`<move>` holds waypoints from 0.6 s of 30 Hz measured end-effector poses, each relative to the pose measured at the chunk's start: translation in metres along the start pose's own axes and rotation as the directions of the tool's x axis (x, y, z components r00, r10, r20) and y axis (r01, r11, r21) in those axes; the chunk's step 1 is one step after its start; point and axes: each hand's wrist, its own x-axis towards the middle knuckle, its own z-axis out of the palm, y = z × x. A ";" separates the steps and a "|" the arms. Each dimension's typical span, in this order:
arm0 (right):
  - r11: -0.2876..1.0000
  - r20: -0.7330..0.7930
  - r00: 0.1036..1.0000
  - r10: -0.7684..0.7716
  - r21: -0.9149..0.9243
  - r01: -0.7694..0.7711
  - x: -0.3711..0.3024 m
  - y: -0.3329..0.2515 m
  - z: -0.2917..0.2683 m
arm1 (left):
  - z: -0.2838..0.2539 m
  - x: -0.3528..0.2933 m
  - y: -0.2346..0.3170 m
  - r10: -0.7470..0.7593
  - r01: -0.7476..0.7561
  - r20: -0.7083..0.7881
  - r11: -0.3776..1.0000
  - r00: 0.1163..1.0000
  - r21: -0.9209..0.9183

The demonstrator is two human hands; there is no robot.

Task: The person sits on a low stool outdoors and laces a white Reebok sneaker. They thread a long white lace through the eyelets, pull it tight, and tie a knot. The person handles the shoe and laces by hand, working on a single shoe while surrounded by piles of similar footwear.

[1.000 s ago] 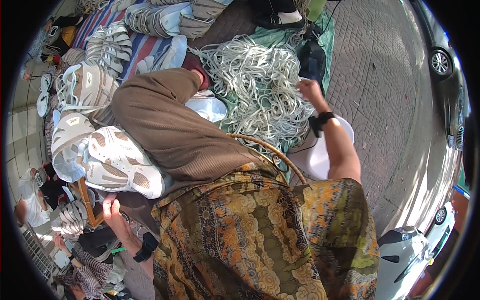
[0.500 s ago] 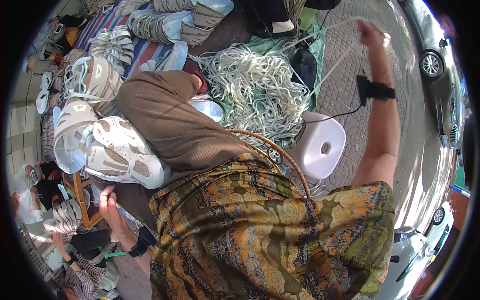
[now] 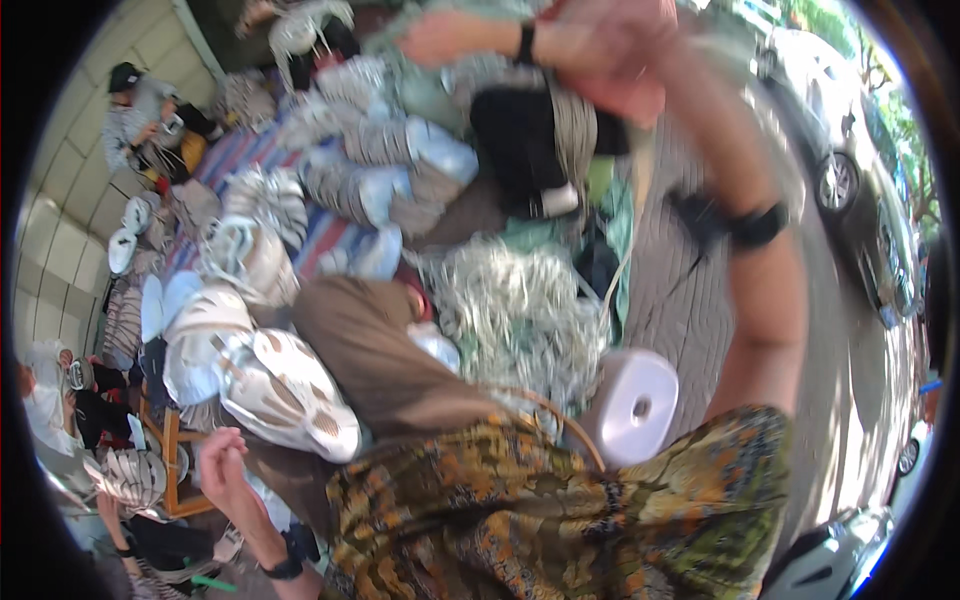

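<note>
My right hand [image 3: 632, 42] is raised high at the top of the view and smeared by motion, so its fingers cannot be read. A pale lace [image 3: 618, 285] runs up from the pile of white shoelaces [image 3: 510, 325] toward that side. My left hand [image 3: 222, 470] is low at the left, its fingers curled together; whatever they hold is hidden. Just above it, a white and beige sneaker [image 3: 285, 390] lies on my lap. More pale shoe pieces [image 3: 205, 325] are stacked beside the sneaker.
A white plastic stool [image 3: 635, 405] stands right of the lace pile. Stacked shoe uppers [image 3: 350, 180] cover a striped cloth [image 3: 305, 225]. A co-worker's forearm [image 3: 465, 40] reaches in near my right hand. A wooden frame [image 3: 175, 470] stands at left; parked cars [image 3: 840, 185] line the right.
The view has tilted upward, so the scene sits lower. My right hand, which was drawing lace strands from the pile, has swung inward and blurred. My left hand has come away from the sneaker.
</note>
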 end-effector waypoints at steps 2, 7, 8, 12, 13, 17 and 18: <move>0.958 0.167 0.983 0.075 0.262 -0.118 -0.002 -0.039 0.125 | 0.024 -0.004 0.034 0.067 -0.071 0.129 0.997 0.989 0.022; 0.952 0.623 0.767 -0.155 0.302 -0.052 -0.016 -0.082 0.303 | 0.079 -0.006 0.061 0.133 -0.116 0.476 0.991 0.869 -0.064; 0.913 0.692 0.704 -0.162 0.376 -0.160 -0.015 -0.090 0.318 | 0.077 -0.014 0.054 0.081 -0.053 0.510 0.996 0.857 -0.069; 0.862 0.747 0.651 -0.136 0.413 -0.295 -0.018 -0.100 0.339 | 0.069 -0.029 0.044 -0.177 0.347 0.595 0.920 0.784 -0.184; 0.875 0.769 0.629 -0.111 0.376 -0.305 -0.020 -0.096 0.338 | 0.062 -0.029 0.038 -0.183 0.341 0.621 0.929 0.762 -0.144; 0.907 0.761 0.642 -0.093 0.331 -0.261 -0.034 -0.062 0.327 | 0.028 -0.032 0.022 -0.246 0.401 0.649 0.911 0.719 -0.100; 0.899 0.766 0.639 -0.070 0.326 -0.292 -0.033 -0.057 0.316 | 0.010 -0.037 0.016 -0.272 0.434 0.638 0.894 0.720 -0.109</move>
